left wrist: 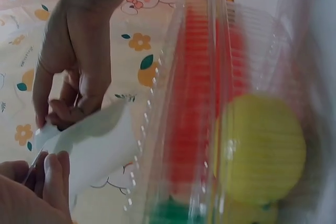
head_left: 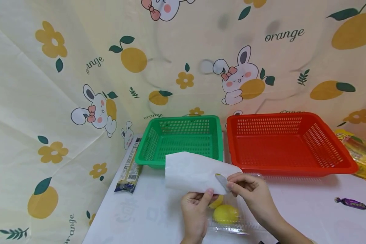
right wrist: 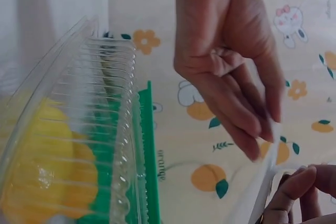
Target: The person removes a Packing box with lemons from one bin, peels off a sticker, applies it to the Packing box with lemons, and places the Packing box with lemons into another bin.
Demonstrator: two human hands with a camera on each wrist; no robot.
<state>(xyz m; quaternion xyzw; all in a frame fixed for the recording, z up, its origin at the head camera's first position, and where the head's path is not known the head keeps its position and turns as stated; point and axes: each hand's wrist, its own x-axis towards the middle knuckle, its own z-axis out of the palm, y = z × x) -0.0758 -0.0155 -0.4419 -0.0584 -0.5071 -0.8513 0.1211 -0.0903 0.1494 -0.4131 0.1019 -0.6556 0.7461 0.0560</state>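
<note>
A white sheet point(head_left: 192, 171) is held up in front of the baskets by both hands. At its lower edge, my left hand point(head_left: 195, 210) pinches it between thumb and fingers. My right hand point(head_left: 256, 195) pinches a small greyish flap point(head_left: 222, 182) with a yellow tip at the sheet's right part; I cannot tell whether it is a sticker being lifted. Below the hands, a clear plastic box point(head_left: 241, 230) holds a yellow lemon-like fruit point(head_left: 225, 214) and another yellow fruit point(head_left: 216, 202), partly hidden by the left hand. The left wrist view shows the sheet point(left wrist: 100, 148) bent between the hands.
A green basket point(head_left: 218, 135) and a red basket point(head_left: 292, 172) stand along the back of the white table point(head_left: 152, 210). A long packet point(head_left: 131, 169) lies at the left, a yellow snack bag point(head_left: 360, 154) at the right, a purple-wrapped candy point(head_left: 355, 203) nearer the front.
</note>
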